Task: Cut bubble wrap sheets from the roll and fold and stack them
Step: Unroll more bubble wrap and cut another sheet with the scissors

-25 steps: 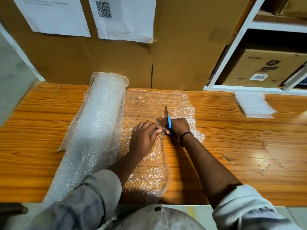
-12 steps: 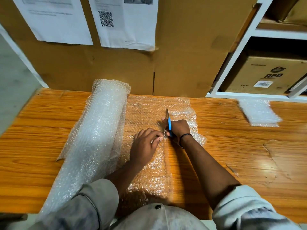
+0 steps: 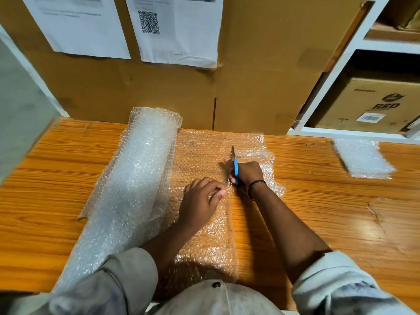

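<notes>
A roll of bubble wrap (image 3: 136,178) lies on the wooden table (image 3: 56,189), running from the far edge toward me. Its unrolled sheet (image 3: 200,153) spreads flat to the right of the roll. My right hand (image 3: 247,172) grips blue-handled scissors (image 3: 235,165) whose blades point away from me, partway along a cut through the sheet. My left hand (image 3: 200,203) lies on the sheet just left of the cut, thumb and fingers pinching the wrap near the scissors. The cut-off strip (image 3: 270,171) lies to the right, under my right wrist.
A stack of folded bubble wrap pieces (image 3: 363,159) sits at the far right of the table. Cardboard (image 3: 250,87) with taped papers stands along the back edge. White shelving (image 3: 341,64) with a cardboard box (image 3: 375,105) is at the back right.
The scissors and my right hand have moved a little farther along the cut, away from me. My left hand has followed along the sheet.
</notes>
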